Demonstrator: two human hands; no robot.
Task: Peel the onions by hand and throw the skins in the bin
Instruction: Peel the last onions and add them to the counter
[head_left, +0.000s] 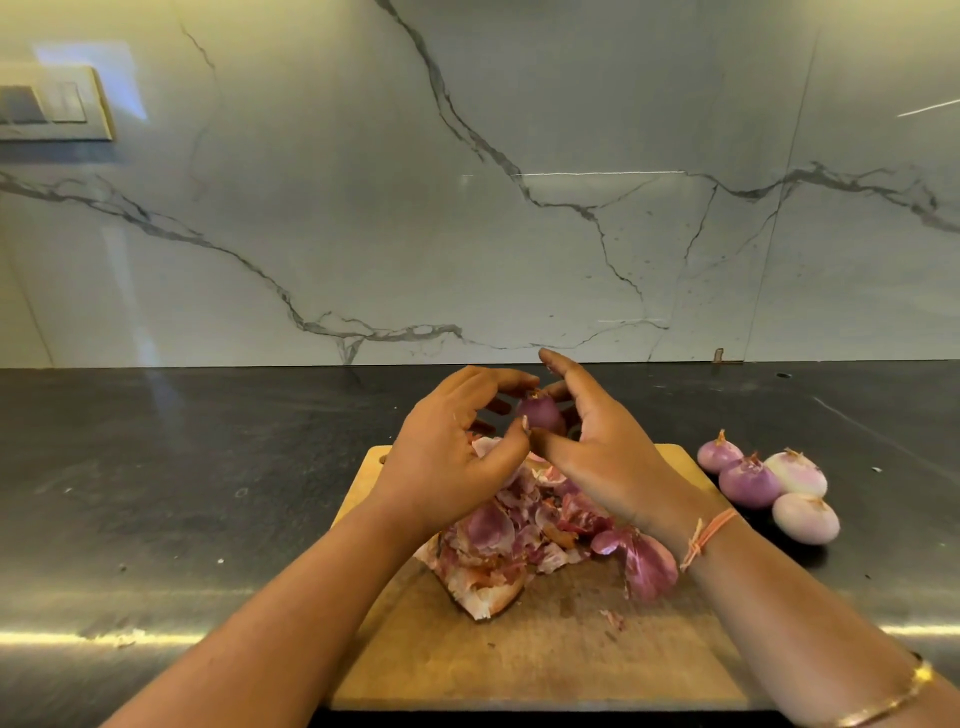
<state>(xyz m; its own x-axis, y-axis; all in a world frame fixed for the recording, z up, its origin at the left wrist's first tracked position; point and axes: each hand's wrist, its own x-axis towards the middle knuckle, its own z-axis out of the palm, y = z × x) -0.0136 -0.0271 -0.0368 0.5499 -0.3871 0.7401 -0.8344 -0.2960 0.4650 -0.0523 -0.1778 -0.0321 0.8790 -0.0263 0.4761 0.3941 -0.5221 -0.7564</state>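
I hold a purple onion (540, 413) between both hands, above the far edge of the wooden cutting board (519, 660). My left hand (457, 441) curls round its left side, thumb and forefinger pinching it. My right hand (597, 447) cups its right side, thumb under it and fingers behind. A heap of pink and purple skins (514, 530) lies on the middle of the board, under my wrists. Four peeled onions (750, 480) sit bunched together on the dark counter (182, 467), just right of the board. A marble wall (467, 208) rises at the far side.
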